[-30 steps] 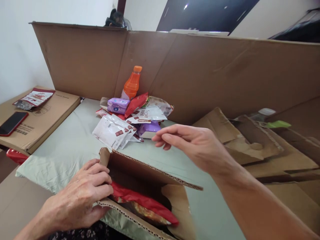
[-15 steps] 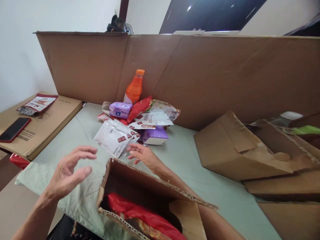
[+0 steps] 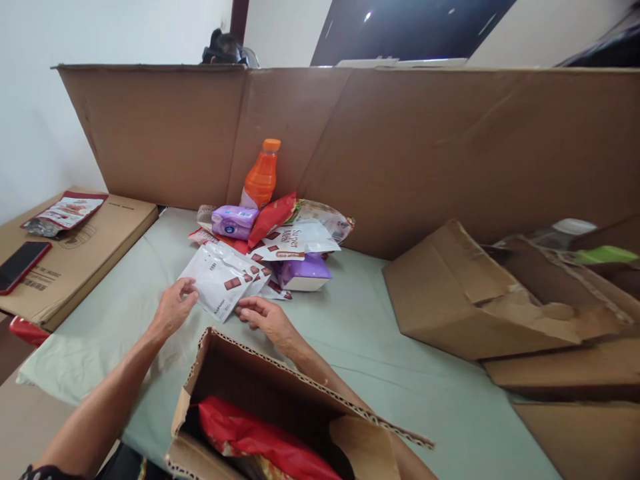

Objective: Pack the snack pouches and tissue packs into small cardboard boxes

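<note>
Past the near open box (image 3: 250,373), see white packet (image 3: 214,277) close between left hand (image 3: 175,305) and right hand (image 3: 266,316), with bent fingers; can't tell if pinching.

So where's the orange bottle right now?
In the head view, the orange bottle is left of centre, just behind a purple packet and in front of the tall cardboard wall.

- The single head-worn view looks forward and down across the desk (image 3: 370,320) from the person's side.
- Nearest the camera, an open carton (image 3: 250,373) is cut off by the bottom edge.
- The left hand (image 3: 173,308) and right hand (image 3: 270,320) lie farther out, left of centre.
- A tall cardboard screen (image 3: 425,147) closes off most of the background.
</note>
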`<state>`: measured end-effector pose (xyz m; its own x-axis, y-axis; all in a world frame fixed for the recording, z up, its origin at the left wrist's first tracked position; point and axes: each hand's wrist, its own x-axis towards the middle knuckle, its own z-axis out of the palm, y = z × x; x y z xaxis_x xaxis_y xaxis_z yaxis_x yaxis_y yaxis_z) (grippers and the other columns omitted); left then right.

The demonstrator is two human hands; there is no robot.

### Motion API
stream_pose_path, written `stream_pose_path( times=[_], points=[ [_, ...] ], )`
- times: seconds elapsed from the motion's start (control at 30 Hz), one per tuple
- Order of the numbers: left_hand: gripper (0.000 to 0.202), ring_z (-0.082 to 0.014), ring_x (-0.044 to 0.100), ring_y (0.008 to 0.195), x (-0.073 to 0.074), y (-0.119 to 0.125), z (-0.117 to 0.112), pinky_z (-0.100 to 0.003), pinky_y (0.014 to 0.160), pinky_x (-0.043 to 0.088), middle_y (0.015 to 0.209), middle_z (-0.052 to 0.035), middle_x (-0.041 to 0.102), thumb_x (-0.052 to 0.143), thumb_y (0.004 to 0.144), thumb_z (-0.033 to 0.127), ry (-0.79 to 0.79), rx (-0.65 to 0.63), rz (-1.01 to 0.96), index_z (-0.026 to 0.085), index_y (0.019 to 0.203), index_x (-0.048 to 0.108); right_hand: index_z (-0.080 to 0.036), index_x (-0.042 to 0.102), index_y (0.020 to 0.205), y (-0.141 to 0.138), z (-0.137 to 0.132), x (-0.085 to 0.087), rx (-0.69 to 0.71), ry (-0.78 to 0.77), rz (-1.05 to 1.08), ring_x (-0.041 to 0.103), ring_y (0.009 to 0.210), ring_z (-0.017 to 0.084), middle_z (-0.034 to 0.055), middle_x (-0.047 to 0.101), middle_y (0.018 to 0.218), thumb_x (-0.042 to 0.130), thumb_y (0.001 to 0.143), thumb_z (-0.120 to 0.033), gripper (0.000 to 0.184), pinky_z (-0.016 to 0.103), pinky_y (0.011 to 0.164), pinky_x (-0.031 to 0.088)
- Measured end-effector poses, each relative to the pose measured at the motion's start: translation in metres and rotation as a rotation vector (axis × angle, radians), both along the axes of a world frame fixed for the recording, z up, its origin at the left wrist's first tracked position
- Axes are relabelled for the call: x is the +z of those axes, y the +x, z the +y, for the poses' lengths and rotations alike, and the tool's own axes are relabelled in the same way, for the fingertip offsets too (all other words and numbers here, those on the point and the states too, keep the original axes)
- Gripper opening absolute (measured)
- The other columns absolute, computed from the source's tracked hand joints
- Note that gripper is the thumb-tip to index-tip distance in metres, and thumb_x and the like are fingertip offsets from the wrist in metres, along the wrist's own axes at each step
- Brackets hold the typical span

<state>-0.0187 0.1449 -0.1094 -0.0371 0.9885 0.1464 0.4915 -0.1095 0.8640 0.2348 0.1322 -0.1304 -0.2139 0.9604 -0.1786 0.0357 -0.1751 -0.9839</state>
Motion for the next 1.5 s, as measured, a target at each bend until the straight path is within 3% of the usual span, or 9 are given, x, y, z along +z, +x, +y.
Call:
stream_pose_path(
  times=[0.17, 0.4, 0.57, 0.67, 0.83, 0.97, 1.13, 1.3, 1.5],
  points=[
    [0.022, -0.0223, 0.072, 0.087, -0.011, 0.003, -0.006, -0.036, 0.085, 0.058, 0.088, -0.0047, 0.076, 0.057, 0.084, 0.033, 0.055, -0.017, 0.012, 0.02, 0.088, 0.074, -0.02, 0.076, 0.095, -0.003, 0.0, 0.001, 0.003, 0.016, -0.022, 0.065, 0.079, 0.019, 0.0053, 0.076, 0.087, 0.079, 0.069, -0.048, 0.039, 0.03, 0.066, 0.046],
    [0.058, -0.0354, 0.043, 0.145, -0.021, -0.004, 0.009, -0.053, 0.113, 0.046, 0.148, -0.0177, 0.051, 0.065, 0.076, 0.021, 0.179, 0.187, 0.062, 0.017, 0.133, 0.06, -0.019, 0.074, 0.096, -0.007, 0.001, 0.004, 0.007, 0.007, -0.029, 0.064, 0.075, 0.018, 0.0043, 0.075, 0.083, 0.079, 0.066, -0.047, 0.042, 0.03, 0.064, 0.045],
    [0.049, -0.0324, 0.059, 0.124, -0.03, 0.0, 0.024, -0.056, 0.111, 0.046, 0.128, -0.0129, 0.065, 0.071, 0.078, 0.019, 0.159, 0.186, 0.061, 0.018, 0.127, 0.063, -0.019, 0.072, 0.092, -0.008, -0.001, 0.005, -0.001, 0.014, -0.024, 0.063, 0.075, 0.018, 0.0033, 0.074, 0.08, 0.077, 0.066, -0.048, 0.039, 0.03, 0.065, 0.044],
    [0.032, -0.0268, 0.064, 0.113, -0.033, -0.002, 0.026, -0.052, 0.102, 0.052, 0.119, -0.0091, 0.067, 0.071, 0.091, 0.028, 0.134, 0.189, 0.038, 0.017, 0.12, 0.065, -0.02, 0.067, 0.079, -0.007, -0.001, 0.002, -0.021, 0.022, -0.019, 0.059, 0.07, 0.017, 0.0014, 0.069, 0.072, 0.078, 0.066, -0.051, 0.035, 0.03, 0.064, 0.043],
    [0.032, -0.0195, 0.067, 0.094, -0.032, -0.009, 0.024, -0.04, 0.084, 0.059, 0.116, -0.0074, 0.066, 0.067, 0.098, 0.035, 0.046, 0.191, -0.052, 0.016, 0.123, 0.062, -0.021, 0.062, 0.074, -0.006, 0.0, -0.003, -0.052, 0.046, 0.013, 0.054, 0.066, 0.016, -0.0011, 0.063, 0.069, 0.079, 0.064, -0.054, 0.039, 0.031, 0.064, 0.043],
    [0.029, -0.016, 0.066, 0.082, -0.024, -0.011, 0.018, -0.034, 0.075, 0.059, 0.104, -0.0047, 0.068, 0.066, 0.099, 0.035, -0.044, 0.101, -0.152, 0.015, 0.12, 0.063, -0.02, 0.065, 0.079, -0.002, -0.004, -0.002, -0.037, 0.049, 0.034, 0.054, 0.065, 0.017, 0.0, 0.064, 0.069, 0.08, 0.064, -0.056, 0.041, 0.032, 0.064, 0.043],
    [0.026, -0.0131, 0.063, 0.07, -0.007, -0.008, 0.002, -0.029, 0.068, 0.054, 0.083, 0.0002, 0.066, 0.068, 0.096, 0.039, -0.127, -0.09, -0.261, 0.014, 0.092, 0.066, -0.018, 0.071, 0.085, 0.012, -0.013, 0.009, 0.015, 0.026, 0.024, 0.057, 0.065, 0.017, 0.0041, 0.072, 0.079, 0.082, 0.062, -0.056, 0.045, 0.031, 0.061, 0.045],
    [0.025, -0.0112, 0.052, 0.063, 0.019, 0.006, -0.009, -0.025, 0.064, 0.044, 0.068, 0.0044, 0.059, 0.073, 0.076, 0.041, -0.127, -0.204, -0.349, 0.018, 0.077, 0.062, -0.019, 0.076, 0.087, 0.037, -0.021, 0.044, 0.074, 0.016, -0.025, 0.063, 0.075, 0.02, 0.0071, 0.078, 0.091, 0.085, 0.061, -0.048, 0.04, 0.03, 0.064, 0.047],
    [0.027, -0.0112, 0.047, 0.059, 0.051, 0.033, -0.02, -0.026, 0.06, 0.039, 0.065, 0.0041, 0.056, 0.072, 0.067, 0.043, -0.127, -0.336, -0.386, 0.019, 0.075, 0.064, -0.019, 0.078, 0.082, 0.046, -0.026, 0.088, 0.237, 0.086, -0.218, 0.062, 0.069, 0.018, 0.0006, 0.073, 0.077, 0.085, 0.06, -0.042, 0.033, 0.029, 0.064, 0.049]
  ],
)
